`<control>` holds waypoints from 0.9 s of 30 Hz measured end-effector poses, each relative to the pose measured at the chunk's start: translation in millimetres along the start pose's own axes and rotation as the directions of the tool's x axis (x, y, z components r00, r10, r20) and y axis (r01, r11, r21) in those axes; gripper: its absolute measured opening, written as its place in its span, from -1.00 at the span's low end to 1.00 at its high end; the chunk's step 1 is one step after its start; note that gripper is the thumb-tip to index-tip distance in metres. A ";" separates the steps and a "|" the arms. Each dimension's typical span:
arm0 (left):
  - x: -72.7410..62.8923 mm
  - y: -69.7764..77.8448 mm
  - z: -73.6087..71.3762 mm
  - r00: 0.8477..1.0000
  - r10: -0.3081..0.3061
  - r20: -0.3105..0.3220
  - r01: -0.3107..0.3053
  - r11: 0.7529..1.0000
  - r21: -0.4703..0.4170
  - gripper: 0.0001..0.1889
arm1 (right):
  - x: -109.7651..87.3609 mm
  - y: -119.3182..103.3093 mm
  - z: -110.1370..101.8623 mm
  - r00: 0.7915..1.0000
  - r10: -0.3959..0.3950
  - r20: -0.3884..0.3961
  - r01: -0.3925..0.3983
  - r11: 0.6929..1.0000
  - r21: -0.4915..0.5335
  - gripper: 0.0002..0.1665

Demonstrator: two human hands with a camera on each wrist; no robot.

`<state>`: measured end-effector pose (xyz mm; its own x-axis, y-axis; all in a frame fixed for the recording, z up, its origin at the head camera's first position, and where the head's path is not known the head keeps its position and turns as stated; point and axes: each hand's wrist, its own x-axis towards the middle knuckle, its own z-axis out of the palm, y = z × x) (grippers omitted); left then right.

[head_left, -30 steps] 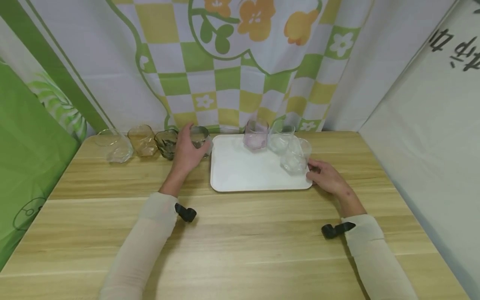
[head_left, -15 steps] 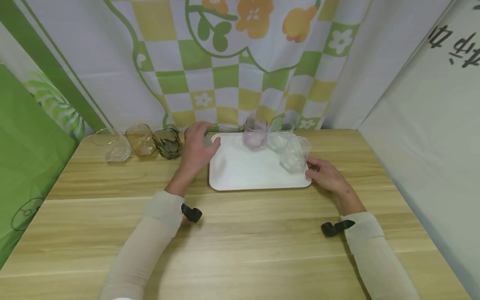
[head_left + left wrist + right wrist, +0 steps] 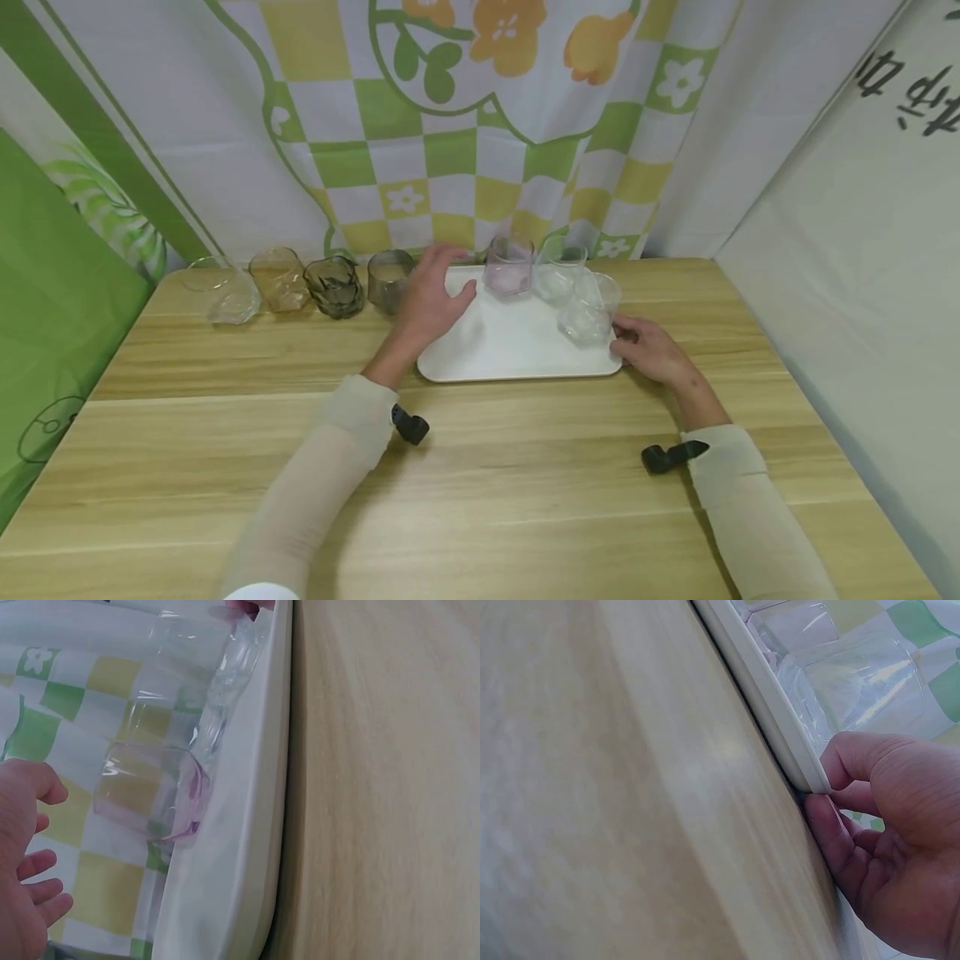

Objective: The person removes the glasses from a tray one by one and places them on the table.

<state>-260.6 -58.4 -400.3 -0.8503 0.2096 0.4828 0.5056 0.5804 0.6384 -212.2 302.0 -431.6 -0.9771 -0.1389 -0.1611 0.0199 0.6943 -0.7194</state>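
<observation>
My left hand (image 3: 435,298) hovers over the left part of the white tray (image 3: 517,354), fingers apart and holding nothing. In the left wrist view the left hand (image 3: 26,862) is near a pink-tinted glass (image 3: 150,791) but not touching it. My right hand (image 3: 651,348) grips the tray's right edge near the front corner; in the right wrist view the thumb and index finger (image 3: 847,754) meet the rim. On the tray stand the pink glass (image 3: 509,271) and two clear glasses, one at the back (image 3: 561,271) and one front right (image 3: 588,312). A grey glass (image 3: 386,287) stands left of the tray.
Farther left in a row are a dark faceted glass (image 3: 334,289), an amber glass (image 3: 279,282) and a clear glass (image 3: 232,302). A checked curtain (image 3: 457,158) hangs right behind the tray and glasses. The wooden table (image 3: 487,483) extends toward me.
My left hand has left the grey glass and moved right over the tray, leaving that glass standing beside it. The right hand stays at the tray's edge.
</observation>
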 end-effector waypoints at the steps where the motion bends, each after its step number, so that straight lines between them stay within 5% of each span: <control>1: 0.6 0.8 2.6 1.000 -0.004 0.014 0.004 1.000 -0.005 -0.54 | -0.1 0.3 -0.1 1.000 0.000 -0.001 0.000 1.000 -0.002 -0.24; 12: 8.8 2.2 36.6 0.984 -0.122 0.129 0.130 0.990 -0.055 -0.38 | 0.3 2.0 0.5 1.000 -0.016 -0.016 0.016 1.000 0.009 -0.25; 27: 25.8 1.4 70.0 0.965 -0.239 0.111 0.256 0.951 -0.172 -0.05 | -0.1 1.6 1.1 1.000 0.000 -0.020 0.000 1.000 0.003 -0.25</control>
<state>-292.1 2.9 -428.9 -0.9573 0.1506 0.2467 0.2888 0.4707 0.8337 -211.8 302.4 -433.5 -0.9812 -0.1245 -0.1473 0.0204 0.6925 -0.7212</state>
